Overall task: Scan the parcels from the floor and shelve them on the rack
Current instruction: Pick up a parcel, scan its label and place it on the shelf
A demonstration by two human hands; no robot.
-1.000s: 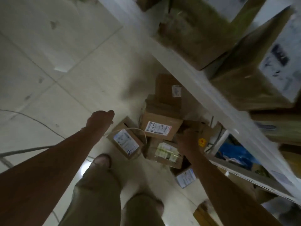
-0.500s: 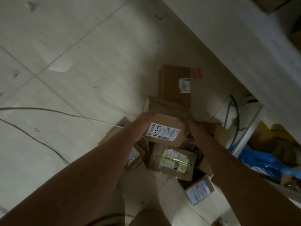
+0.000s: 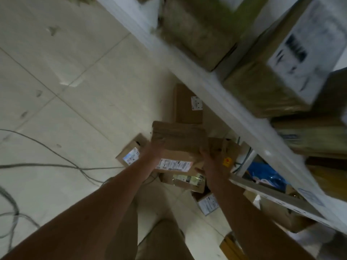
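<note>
A brown cardboard parcel (image 3: 178, 141) with a white shipping label on its near side is held above the floor pile. My left hand (image 3: 155, 150) grips its left side and my right hand (image 3: 211, 159) grips its right side. Beneath and around it lie more parcels: a small box with a label (image 3: 131, 153) to the left, a flat box with a yellowish label (image 3: 185, 180) under my wrists, a tall box (image 3: 186, 104) behind, and a small labelled box (image 3: 207, 203) nearer my feet. The white rack (image 3: 216, 81) rises on the right.
The rack's upper shelf holds large cardboard boxes (image 3: 277, 68). A lower shelf (image 3: 281, 198) has a blue bag (image 3: 266, 175) on it. Grey cables (image 3: 56, 162) trail over the tiled floor on the left. My legs (image 3: 159, 241) stand below.
Both hands went from reaching toward the pile to closing on the labelled parcel, and it is now raised off the pile. My view has tilted back up to the rack.
</note>
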